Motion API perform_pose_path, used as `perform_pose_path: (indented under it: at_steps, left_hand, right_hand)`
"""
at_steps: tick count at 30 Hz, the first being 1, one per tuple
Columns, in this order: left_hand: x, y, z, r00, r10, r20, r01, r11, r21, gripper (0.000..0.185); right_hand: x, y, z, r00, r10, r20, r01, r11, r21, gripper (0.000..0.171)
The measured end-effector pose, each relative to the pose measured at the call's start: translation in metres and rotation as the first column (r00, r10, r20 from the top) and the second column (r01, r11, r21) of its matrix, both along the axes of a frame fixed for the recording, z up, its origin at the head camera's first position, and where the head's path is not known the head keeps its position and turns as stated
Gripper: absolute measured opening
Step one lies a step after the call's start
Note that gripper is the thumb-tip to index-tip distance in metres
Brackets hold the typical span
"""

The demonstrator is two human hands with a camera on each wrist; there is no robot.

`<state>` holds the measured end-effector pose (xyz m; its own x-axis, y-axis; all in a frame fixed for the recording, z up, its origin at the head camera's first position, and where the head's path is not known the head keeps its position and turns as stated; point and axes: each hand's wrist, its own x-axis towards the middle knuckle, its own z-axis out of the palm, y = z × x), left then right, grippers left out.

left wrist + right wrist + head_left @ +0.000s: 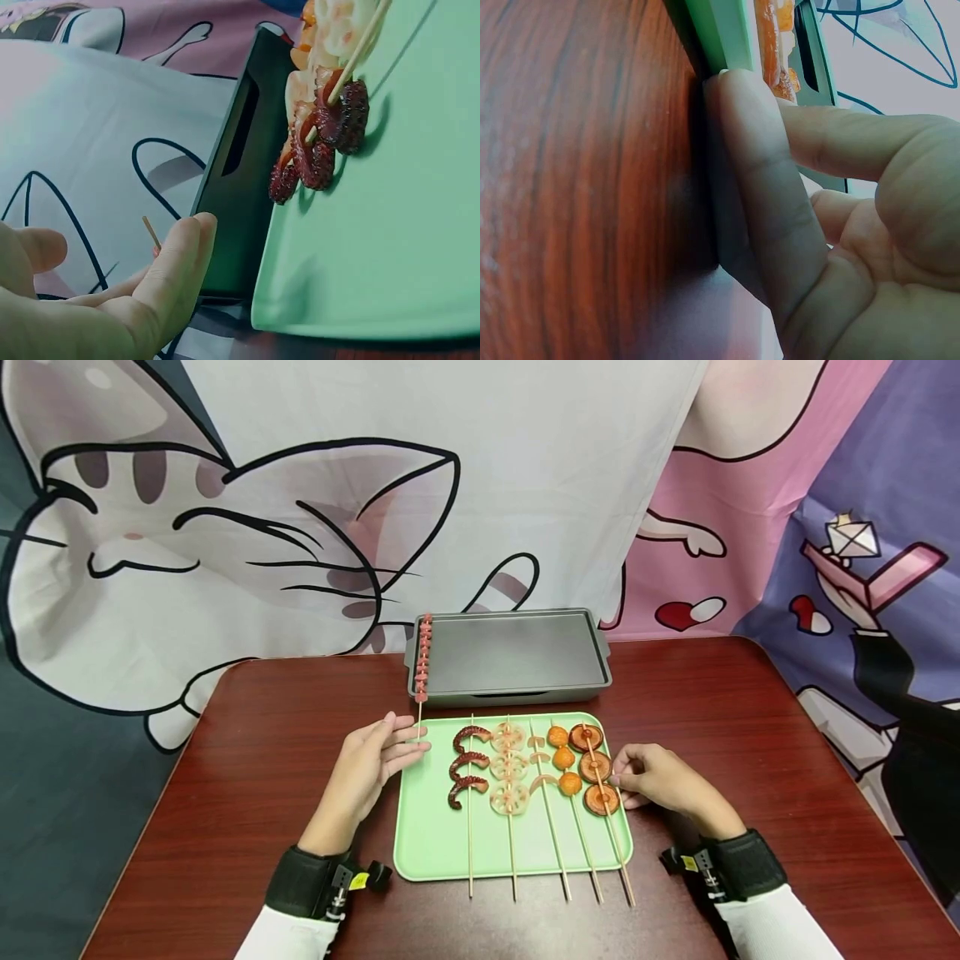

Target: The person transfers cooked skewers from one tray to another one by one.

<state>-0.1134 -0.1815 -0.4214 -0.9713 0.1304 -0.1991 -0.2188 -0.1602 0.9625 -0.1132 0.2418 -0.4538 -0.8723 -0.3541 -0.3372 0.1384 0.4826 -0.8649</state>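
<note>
A skewer of pink meat pieces point(423, 660) lies along the left end of the grey grill pan point(517, 652), its bare stick pointing toward me. My left hand point(375, 752) is beside that stick, fingers extended and thumb apart; in the left wrist view the stick's tip point(150, 231) shows just beyond the fingers. At the right rim of the light green tray point(438, 852), my right hand point(660, 781) pinches the edge between thumb and fingers point(757, 142). On the tray lie skewers of octopus tentacles point(470, 766), lotus root slices point(509, 768), pale curved pieces point(540, 760), orange balls point(564, 760) and mushrooms point(596, 768).
All this stands on a reddish-brown wooden table point(300, 693). The grill pan sits at the back edge, right behind the tray. Several stick ends stick out over the tray's front rim. A cartoon-printed cloth point(555, 485) hangs behind the table.
</note>
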Motion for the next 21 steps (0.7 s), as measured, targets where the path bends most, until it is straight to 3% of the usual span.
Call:
perform_pose_path:
  at_steps: [6,9,21]
  left_hand:
    - [-0.009,-0.001,-0.007,0.999,0.017,0.041,-0.025,0.981,0.195,0.063]
    - [-0.012,0.002,-0.01,0.996,0.038,0.08,-0.058,0.966,0.251,0.06]
    - [-0.019,0.017,-0.017,0.985,0.145,0.094,-0.161,0.967,0.197,0.04]
  right_hand:
    - [0.0,0.0,0.0,1.0,-0.002,0.005,0.002,1.0,-0.001,0.007]
    - [0.0,0.0,-0.001,1.0,-0.005,0.006,0.005,1.0,-0.001,0.008]
    - [-0.001,0.001,-0.002,1.0,-0.004,0.013,0.004,1.0,-0.016,0.008]
